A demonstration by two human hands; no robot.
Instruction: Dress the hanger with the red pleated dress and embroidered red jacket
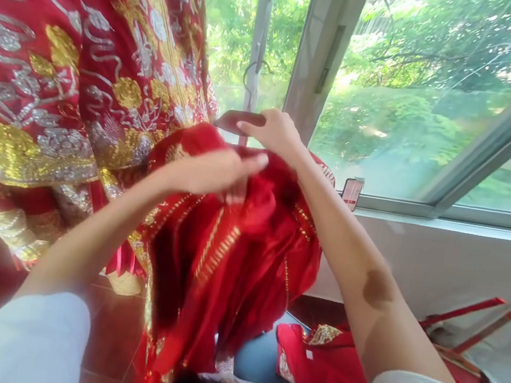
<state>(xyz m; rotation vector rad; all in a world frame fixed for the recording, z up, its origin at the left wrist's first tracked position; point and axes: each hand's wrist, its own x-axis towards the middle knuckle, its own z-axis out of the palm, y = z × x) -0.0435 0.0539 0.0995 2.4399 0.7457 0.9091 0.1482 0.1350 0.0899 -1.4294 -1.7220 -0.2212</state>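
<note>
A red garment (226,263) with gold and sequin trim hangs in front of me, its cloth bunched at the top. My right hand (276,132) grips a dark brown clothes hanger (237,120), thumb along its front. The hanger's metal hook (247,76) stands up against the window. Lower and to the left, my left hand (213,171) is blurred, its thumb pointing right and its fingers curled at the garment's upper cloth. The part of the hanger inside the garment is hidden.
Red robes (96,68) with silver and gold sequins hang close on the left. A window (405,105) fills the back, with a phone (352,192) on its sill. Another red garment (324,379) lies low on the right. The floor (107,329) is reddish tile.
</note>
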